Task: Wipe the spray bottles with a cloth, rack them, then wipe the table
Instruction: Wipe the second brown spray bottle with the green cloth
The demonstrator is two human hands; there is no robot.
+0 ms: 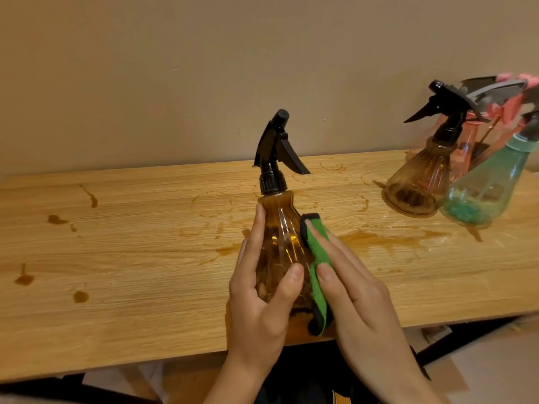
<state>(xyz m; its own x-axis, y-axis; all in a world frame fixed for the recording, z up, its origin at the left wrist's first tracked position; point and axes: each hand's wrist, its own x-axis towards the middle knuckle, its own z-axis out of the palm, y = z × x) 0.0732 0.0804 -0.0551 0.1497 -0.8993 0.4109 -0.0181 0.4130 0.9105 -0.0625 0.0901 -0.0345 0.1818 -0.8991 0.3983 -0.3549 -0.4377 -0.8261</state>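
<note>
Fingers (258,228) of the left hand (256,304) curl round the amber spray bottle (280,237), the thumb across its near face and the rest up its 9 o'clock side. This bottle is translucent ribbed plastic, conical, with a black trigger head, and it stands upright at the centre of the view, close to the near edge of the desk (116,258). On its 3 o'clock side the right hand (358,290) lies nearly flat, its straight fingers and thumb pressing a green cloth (318,252) against the plastic. That cloth is fuzzy, dark-edged and folded into a strip.

One pale wood-grain desk top fills the view, marked with brown stains (379,237): a wide smear at 3 o'clock of the held bottle, several drips and blots toward 9 o'clock, and faint rings behind.

At 2 o'clock three more bottles lean together, tilted: a second amber bottle (420,179), a teal bottle (487,185) and a pink bottle (463,153) behind them. Their trigger heads overlap, and I cannot tell what holds them. A plain beige wall (204,68) rises behind.
</note>
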